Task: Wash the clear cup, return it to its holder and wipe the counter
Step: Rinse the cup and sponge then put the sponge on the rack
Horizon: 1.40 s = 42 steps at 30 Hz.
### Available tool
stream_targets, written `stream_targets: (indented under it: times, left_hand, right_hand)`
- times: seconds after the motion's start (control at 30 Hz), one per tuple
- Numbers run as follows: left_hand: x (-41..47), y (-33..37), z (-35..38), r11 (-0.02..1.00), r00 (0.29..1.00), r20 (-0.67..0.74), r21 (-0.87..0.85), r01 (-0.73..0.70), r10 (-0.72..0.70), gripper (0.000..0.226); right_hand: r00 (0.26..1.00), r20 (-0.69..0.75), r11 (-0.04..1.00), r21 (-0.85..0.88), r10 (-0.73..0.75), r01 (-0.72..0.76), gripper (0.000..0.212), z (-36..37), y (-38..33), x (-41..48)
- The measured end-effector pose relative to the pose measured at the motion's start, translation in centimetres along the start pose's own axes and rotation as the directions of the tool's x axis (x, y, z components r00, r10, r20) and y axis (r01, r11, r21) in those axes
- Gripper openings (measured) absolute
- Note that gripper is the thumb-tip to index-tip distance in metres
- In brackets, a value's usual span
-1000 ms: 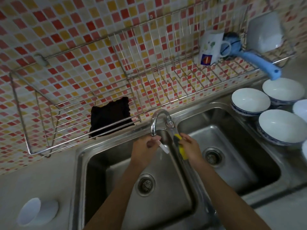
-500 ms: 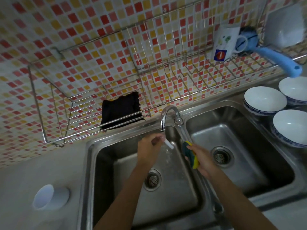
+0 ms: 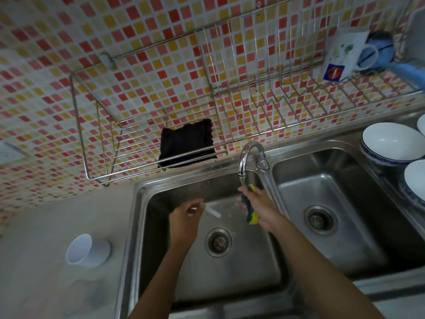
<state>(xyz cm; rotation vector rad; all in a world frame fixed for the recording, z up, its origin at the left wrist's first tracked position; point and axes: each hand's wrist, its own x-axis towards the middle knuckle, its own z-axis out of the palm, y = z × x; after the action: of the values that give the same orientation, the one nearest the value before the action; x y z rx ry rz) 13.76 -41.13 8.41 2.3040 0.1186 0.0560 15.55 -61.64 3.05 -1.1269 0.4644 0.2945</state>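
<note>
We're squeezing the yellow-green sponge in our right hand beneath the chrome tap; our left hand is pinching a small white stick — best keep both low over the steel sink.

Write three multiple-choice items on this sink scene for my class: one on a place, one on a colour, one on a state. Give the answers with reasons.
1. Where does the black cloth lie?
A. in the wire rack
B. in the right basin
C. on the counter

2. Which colours has the sponge?
A. pink and white
B. yellow and green
C. blue and grey

3. What does the right hand do?
A. rests empty
B. grips the sponge
C. lifts a bowl

Answers: 1 A, it sits on the wire rack bars against the tiles. 2 B, both colours show under the faucet. 3 B, fingers wrap the sponge.
</note>
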Motion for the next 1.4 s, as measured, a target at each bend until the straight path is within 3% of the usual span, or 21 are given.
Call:
stream_targets:
  times: [0.27,0.4,0.53,0.7,0.83,0.93,1.03,1.17,1.3,1.4]
  left_hand:
    - [-0.9,-2.1,-1.4,0.999,0.997,-0.069,0.031,0.037,-0.035,0.017]
    - [-1.1,-2.2,-1.5,0.999,0.995,-0.093,0.025,0.039,-0.037,0.018]
    - [-1.3,-1.7,-0.9,0.999,0.994,-0.099,0.004,0.035,-0.034,0.018]
    - [-1.5,-1.2,-0.3,0.999,0.996,-0.078,0.008,0.038,-0.037,0.017]
    - [-1.5,-1.6,-0.9,1.0,0.995,-0.097,0.004,0.028,-0.027,0.014]
    - [-1.7,-1.0,-1.8,0.999,0.993,-0.116,-0.011,-0.034,0.033,0.011]
    - [-2.1,-0.7,-2.2,0.996,0.987,-0.13,0.015,-0.092,0.093,0.01]
    - [-3.5,-2.6,-1.2,0.984,0.993,-0.044,0.149,-0.099,0.107,0.007]
    - [-4.5,-4.0,-0.8,0.977,0.992,-0.036,0.18,-0.112,0.12,0.007]
    - [-5.0,-5.1,-1.2,0.984,0.996,-0.032,0.162,-0.078,0.085,0.006]
  right_hand:
    - [0.996,-0.044,0.986,-0.149,-0.079,0.072,0.027,0.3,0.4,0.8]
    - [0.957,-0.147,0.877,-0.453,-0.249,0.159,0.03,-0.6,0.0,3.4]
    - [0.924,-0.191,0.792,-0.588,-0.332,0.163,0.028,-1.3,-1.3,5.1]
    - [0.95,-0.16,0.826,-0.545,-0.269,0.143,0.031,-2.2,-2.7,5.5]
    - [0.945,-0.227,0.903,-0.41,-0.236,0.127,0.037,-3.4,-2.6,5.7]
    - [0.897,-0.313,0.916,-0.351,-0.311,0.195,0.028,-3.4,-1.8,4.5]
    - [0.857,-0.314,0.838,-0.501,-0.408,0.216,0.023,-3.1,1.0,2.4]
    - [0.957,-0.144,0.676,-0.733,-0.252,0.068,0.029,-2.8,6.8,-0.2]
    - [0.898,-0.177,0.642,-0.754,-0.402,0.138,0.02,-2.0,7.5,-2.4]
    - [0.938,-0.098,0.57,-0.813,-0.333,0.118,0.024,-0.9,6.7,-3.1]
